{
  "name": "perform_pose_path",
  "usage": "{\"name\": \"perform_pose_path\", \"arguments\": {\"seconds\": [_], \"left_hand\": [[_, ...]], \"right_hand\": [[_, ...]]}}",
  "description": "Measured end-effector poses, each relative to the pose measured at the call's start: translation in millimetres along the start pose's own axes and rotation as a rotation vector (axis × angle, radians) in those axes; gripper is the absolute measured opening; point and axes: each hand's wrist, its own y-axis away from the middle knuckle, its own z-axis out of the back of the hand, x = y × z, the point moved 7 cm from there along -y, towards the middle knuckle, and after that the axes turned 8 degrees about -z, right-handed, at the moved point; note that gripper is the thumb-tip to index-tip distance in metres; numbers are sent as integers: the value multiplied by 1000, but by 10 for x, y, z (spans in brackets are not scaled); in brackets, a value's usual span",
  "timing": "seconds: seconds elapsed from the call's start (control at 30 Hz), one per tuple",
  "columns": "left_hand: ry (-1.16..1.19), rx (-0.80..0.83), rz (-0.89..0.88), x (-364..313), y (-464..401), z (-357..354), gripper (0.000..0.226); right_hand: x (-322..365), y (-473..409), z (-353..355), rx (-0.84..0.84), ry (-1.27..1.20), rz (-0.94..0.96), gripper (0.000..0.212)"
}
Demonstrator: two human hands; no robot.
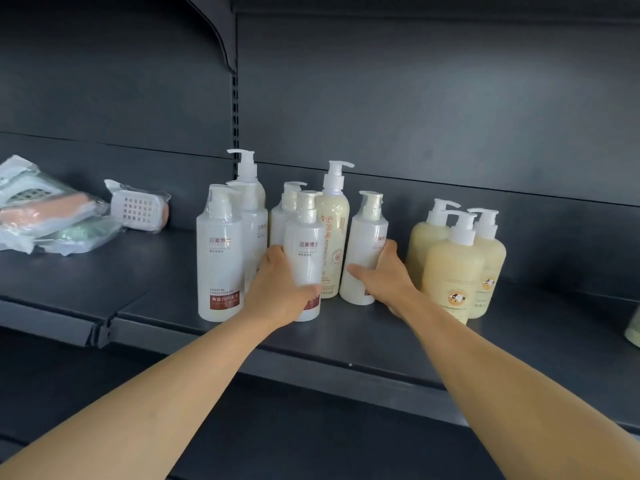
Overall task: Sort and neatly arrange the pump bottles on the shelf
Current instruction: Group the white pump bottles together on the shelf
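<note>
The left hand (277, 289) grips one white conditioner bottle (304, 258) and the right hand (384, 275) grips another (365, 251), probably to line them up. The yellow pump bottles (453, 268) stand grouped at the right of the shelf (346, 341).

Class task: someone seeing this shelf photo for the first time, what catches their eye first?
Two bare arms reach in: the left hand grips a white shrink-wrapped pump bottle at centre, and the right hand grips its slightly tilted twin. Right of them stand three squat cream-yellow pump bottles on the dark metal shelf.

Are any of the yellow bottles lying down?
No, all three yellow bottles stand upright on the shelf, pumps on top, just right of the right hand.
</note>
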Motion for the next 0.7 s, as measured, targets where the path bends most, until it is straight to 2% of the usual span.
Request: {"name": "perform_pose_path", "arguments": {"seconds": [0.33, 0.43, 0.7], "left_hand": [[166, 87, 27, -260, 308, -106, 55], [218, 94, 22, -379, 409, -177, 58], [184, 82, 19, -536, 492, -220, 63]], "right_hand": [[-72, 574, 305, -61, 135, 109, 61], [-139, 724, 456, -57, 129, 131, 59], [-236, 845, 531, -12, 162, 133, 57]]}}
